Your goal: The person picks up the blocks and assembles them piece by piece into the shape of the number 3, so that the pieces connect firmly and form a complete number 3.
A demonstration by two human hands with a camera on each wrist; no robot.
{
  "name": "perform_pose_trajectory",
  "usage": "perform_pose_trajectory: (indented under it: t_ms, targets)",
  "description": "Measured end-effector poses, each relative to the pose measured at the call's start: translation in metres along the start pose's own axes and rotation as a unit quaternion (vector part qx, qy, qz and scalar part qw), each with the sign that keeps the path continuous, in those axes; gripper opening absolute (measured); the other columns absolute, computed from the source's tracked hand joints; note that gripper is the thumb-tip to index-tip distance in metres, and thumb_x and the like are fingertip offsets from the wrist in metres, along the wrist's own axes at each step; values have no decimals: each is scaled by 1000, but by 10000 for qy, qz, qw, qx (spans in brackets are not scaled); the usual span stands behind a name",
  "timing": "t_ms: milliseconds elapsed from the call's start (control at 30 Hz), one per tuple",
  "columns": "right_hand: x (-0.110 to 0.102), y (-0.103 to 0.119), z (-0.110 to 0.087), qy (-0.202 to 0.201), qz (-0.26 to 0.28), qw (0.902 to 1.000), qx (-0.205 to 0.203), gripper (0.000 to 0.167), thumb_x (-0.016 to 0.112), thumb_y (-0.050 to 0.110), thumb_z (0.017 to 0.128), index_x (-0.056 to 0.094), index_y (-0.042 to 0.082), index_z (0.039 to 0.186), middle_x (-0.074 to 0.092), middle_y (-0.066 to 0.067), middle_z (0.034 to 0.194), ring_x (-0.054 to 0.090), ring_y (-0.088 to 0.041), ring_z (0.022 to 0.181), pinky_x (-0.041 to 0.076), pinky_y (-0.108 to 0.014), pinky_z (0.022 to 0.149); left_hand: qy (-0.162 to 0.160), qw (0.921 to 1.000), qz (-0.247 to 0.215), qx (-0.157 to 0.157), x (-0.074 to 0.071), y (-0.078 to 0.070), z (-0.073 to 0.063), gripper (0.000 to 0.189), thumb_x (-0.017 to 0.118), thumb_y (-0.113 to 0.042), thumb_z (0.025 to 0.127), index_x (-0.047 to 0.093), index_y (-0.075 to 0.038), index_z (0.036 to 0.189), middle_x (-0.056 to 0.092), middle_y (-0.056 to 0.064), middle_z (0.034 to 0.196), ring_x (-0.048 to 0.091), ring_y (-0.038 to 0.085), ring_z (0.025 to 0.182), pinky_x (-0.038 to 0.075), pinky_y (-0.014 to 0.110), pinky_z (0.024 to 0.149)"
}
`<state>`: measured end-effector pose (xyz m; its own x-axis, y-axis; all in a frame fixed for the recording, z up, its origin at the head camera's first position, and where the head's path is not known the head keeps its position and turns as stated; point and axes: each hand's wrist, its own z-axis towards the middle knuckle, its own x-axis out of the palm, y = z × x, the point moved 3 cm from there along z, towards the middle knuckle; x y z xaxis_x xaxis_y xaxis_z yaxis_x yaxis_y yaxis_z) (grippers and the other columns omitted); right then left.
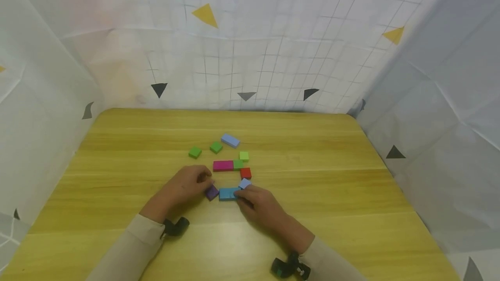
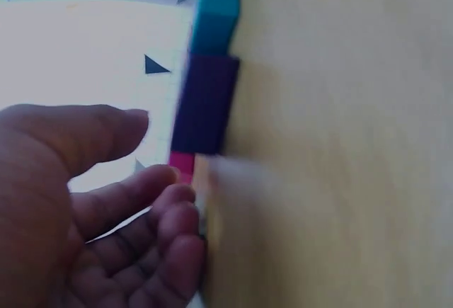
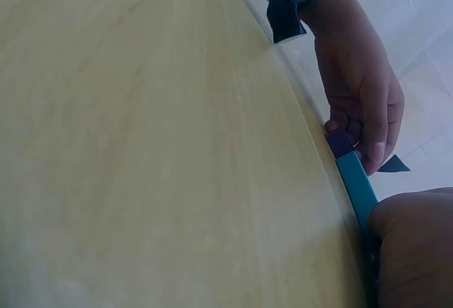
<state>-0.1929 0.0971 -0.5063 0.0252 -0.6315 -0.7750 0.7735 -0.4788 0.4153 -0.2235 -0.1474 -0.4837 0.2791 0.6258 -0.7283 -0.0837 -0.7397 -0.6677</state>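
My left hand [image 1: 190,184] is beside a purple block [image 1: 212,192], its thumb and loosely bent fingers apart. In the left wrist view a gap shows between the fingertips and the purple block [image 2: 205,104]. That block sits turned at the left end of a long blue block [image 1: 227,194]. With thumb and fingers, my right hand [image 1: 262,205] grips the blue block's right end, which it partly hides. A small light blue block [image 1: 245,183] lies tilted just behind those fingers. The right wrist view shows the blue block [image 3: 357,184] running toward the purple one.
Behind the hands lie a magenta block [image 1: 223,166] touching a green block [image 1: 238,165], a red block [image 1: 245,173] and a lime block [image 1: 244,156]. Farther back are two green blocks [image 1: 195,152] and a long periwinkle block [image 1: 230,140]. White sheets surround the wooden table [image 1: 332,177].
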Motion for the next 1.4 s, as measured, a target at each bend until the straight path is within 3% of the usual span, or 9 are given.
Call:
perform_pose_trajectory:
  t_ms: [500,633,800,1133,1400]
  targets:
    - [3,-1,-2,-52,10,10000,-38,19,72,13,90,75,12,109,65,7,88,51,0,70,45,-9,61,-650,9947,-599,526,3,21,12,32,67,-34,94,67,-12,117,67,-3,96,60,15,84,54,33,75]
    - [4,0,-5,-40,62,10000,56,19,72,13,89,76,14,108,64,9,87,50,0,69,45,-9,60,-938,9910,-514,803,7,25,14,33,67,-34,93,68,-12,118,67,-2,94,59,15,83,54,32,72]
    - [4,0,-3,-71,69,9999,53,20,72,13,90,75,14,109,64,9,87,49,0,69,44,-9,60,-1304,9843,-235,1170,6,20,17,37,71,-32,91,67,-10,119,68,2,104,61,18,90,56,39,79]
    - [1,-3,1,-149,10,9998,-139,20,72,13,90,75,12,110,65,7,88,50,1,69,45,-8,61,-1337,9849,-37,1096,3,20,27,44,73,-32,88,65,-9,125,67,6,117,62,23,104,54,45,94]
    - [3,-2,1,-74,117,9999,-67,20,70,13,91,75,12,110,64,8,87,49,0,67,43,-7,59,-1258,9864,16,1056,5,22,31,47,73,-34,89,63,-11,129,67,5,121,62,23,108,53,45,97]
